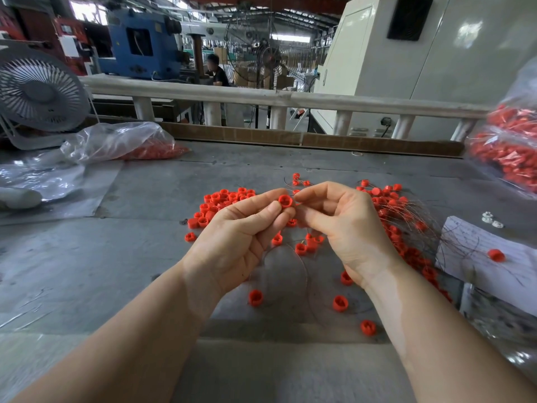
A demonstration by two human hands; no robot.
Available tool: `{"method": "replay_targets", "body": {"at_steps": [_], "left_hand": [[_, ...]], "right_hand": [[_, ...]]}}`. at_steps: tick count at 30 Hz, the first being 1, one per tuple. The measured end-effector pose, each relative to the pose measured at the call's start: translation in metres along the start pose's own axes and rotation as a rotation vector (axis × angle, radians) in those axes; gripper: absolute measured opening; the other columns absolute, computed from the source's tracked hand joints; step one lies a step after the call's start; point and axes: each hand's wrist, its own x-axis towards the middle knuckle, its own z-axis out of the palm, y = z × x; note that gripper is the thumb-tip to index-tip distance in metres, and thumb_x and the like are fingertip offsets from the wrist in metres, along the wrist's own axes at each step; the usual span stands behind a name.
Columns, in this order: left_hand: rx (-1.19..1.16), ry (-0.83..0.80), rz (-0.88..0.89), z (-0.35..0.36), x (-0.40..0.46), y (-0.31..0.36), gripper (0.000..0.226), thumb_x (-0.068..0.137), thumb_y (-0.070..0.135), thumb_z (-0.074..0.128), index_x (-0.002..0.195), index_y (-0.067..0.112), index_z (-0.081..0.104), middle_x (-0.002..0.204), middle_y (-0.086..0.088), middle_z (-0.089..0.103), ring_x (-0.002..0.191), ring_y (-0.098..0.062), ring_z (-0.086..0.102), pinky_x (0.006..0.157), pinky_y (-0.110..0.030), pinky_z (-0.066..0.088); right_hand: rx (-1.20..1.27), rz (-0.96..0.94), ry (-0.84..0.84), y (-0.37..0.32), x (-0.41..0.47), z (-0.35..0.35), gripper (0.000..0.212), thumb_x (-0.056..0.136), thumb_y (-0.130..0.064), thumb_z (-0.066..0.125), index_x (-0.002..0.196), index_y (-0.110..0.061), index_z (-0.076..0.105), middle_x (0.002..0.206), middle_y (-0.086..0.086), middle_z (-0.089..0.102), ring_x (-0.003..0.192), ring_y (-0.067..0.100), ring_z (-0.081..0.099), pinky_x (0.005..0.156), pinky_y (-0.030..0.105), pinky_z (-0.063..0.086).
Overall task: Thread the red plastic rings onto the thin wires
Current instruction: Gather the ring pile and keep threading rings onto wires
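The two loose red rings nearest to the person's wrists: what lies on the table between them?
In the head view, a thin wire loops across bare grey table between the left ring and the right ring; nothing else lies there.

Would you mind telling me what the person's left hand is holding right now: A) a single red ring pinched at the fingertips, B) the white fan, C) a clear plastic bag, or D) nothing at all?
A: the left hand pinches one red ring between thumb and fingertips, raised above the table, while the right hand pinches a thin wire beside it.
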Motion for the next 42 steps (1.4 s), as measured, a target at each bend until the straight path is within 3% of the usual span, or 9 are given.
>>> {"method": "replay_targets", "body": {"at_steps": [3, 9, 12, 15, 19, 23, 32, 37, 42], "left_hand": [[-0.018, -0.006, -0.014, -0.0006, 0.0006, 0.0000, 0.023, 0.066, 0.002, 0.057, 0.076, 0.008, 0.077, 0.082, -0.010, 0.073, 0.076, -0.013, 0.071, 0.060, -0.015, 0.054], [-0.039, -0.011, -0.026, -0.0017, 0.0007, 0.0004, 0.024, 0.066, 0.001, 0.056, 0.077, 0.008, 0.077, 0.082, -0.010, 0.073, 0.075, -0.013, 0.071, 0.059, -0.015, 0.054], [-0.045, -0.015, -0.026, -0.0014, 0.0008, 0.0004, 0.024, 0.067, 0.001, 0.056, 0.077, 0.008, 0.077, 0.082, -0.010, 0.073, 0.075, -0.013, 0.071, 0.059, -0.015, 0.054], [-0.046, -0.009, -0.025, -0.0011, 0.0013, -0.0002, 0.024, 0.066, 0.001, 0.056, 0.077, 0.008, 0.077, 0.082, -0.011, 0.073, 0.075, -0.013, 0.071, 0.059, -0.015, 0.054], [-0.035, 0.015, -0.024, -0.0022, 0.0023, -0.0010, 0.024, 0.066, 0.000, 0.057, 0.078, 0.006, 0.076, 0.082, -0.012, 0.073, 0.075, -0.015, 0.071, 0.061, -0.017, 0.056], [-0.018, 0.055, -0.029, -0.0035, 0.0036, -0.0030, 0.023, 0.066, -0.001, 0.056, 0.075, 0.005, 0.076, 0.080, -0.012, 0.072, 0.073, -0.015, 0.071, 0.061, -0.018, 0.056], [0.023, 0.081, -0.049, -0.0040, 0.0043, -0.0042, 0.025, 0.076, -0.005, 0.054, 0.073, 0.006, 0.076, 0.077, -0.012, 0.072, 0.071, -0.015, 0.071, 0.056, -0.016, 0.054], [0.040, 0.106, -0.059, -0.0049, 0.0043, -0.0050, 0.023, 0.085, -0.008, 0.049, 0.087, 0.003, 0.070, 0.078, -0.012, 0.072, 0.071, -0.014, 0.071, 0.057, -0.016, 0.054], [0.056, 0.130, -0.056, -0.0048, 0.0036, -0.0051, 0.023, 0.085, -0.008, 0.050, 0.084, 0.003, 0.070, 0.077, -0.012, 0.072, 0.069, -0.014, 0.071, 0.056, -0.016, 0.054]], "right_hand": [[0.002, 0.027, -0.009, 0.0002, 0.0004, -0.0010, 0.014, 0.079, -0.005, 0.069, 0.079, -0.019, 0.068, 0.075, 0.001, 0.073, 0.073, 0.012, 0.068, 0.068, 0.026, 0.052], [0.102, 0.051, -0.024, -0.0004, 0.0003, -0.0001, 0.010, 0.070, -0.014, 0.072, 0.078, -0.016, 0.068, 0.072, -0.001, 0.072, 0.070, 0.008, 0.068, 0.061, 0.015, 0.049], [0.110, 0.081, -0.033, -0.0004, -0.0002, -0.0005, 0.017, 0.062, -0.025, 0.071, 0.078, -0.018, 0.069, 0.076, 0.001, 0.073, 0.073, 0.013, 0.069, 0.066, 0.024, 0.052], [0.118, 0.106, -0.031, 0.0002, -0.0001, -0.0011, 0.018, 0.063, -0.024, 0.071, 0.080, -0.018, 0.069, 0.078, 0.004, 0.073, 0.075, 0.017, 0.069, 0.073, 0.033, 0.051], [0.069, 0.102, -0.037, 0.0018, 0.0001, -0.0014, 0.009, 0.076, -0.008, 0.071, 0.081, -0.015, 0.068, 0.076, 0.002, 0.073, 0.074, 0.011, 0.070, 0.061, 0.016, 0.050], [0.029, 0.104, -0.026, 0.0025, 0.0003, -0.0003, 0.015, 0.080, 0.001, 0.067, 0.077, -0.014, 0.067, 0.067, -0.001, 0.071, 0.065, 0.004, 0.067, 0.053, 0.007, 0.043], [-0.069, 0.090, -0.032, 0.0025, -0.0005, -0.0006, 0.017, 0.082, 0.003, 0.065, 0.077, -0.013, 0.066, 0.060, -0.006, 0.068, 0.057, -0.003, 0.063, 0.050, 0.005, 0.041], [-0.191, 0.075, -0.029, 0.0053, -0.0003, -0.0003, 0.015, 0.083, 0.002, 0.065, 0.080, -0.013, 0.067, 0.073, 0.005, 0.071, 0.062, 0.001, 0.064, 0.053, 0.007, 0.041], [-0.266, 0.070, -0.021, 0.0066, -0.0006, 0.0001, 0.017, 0.083, 0.002, 0.065, 0.080, -0.015, 0.066, 0.075, 0.006, 0.070, 0.065, 0.004, 0.065, 0.054, 0.008, 0.043]]}}
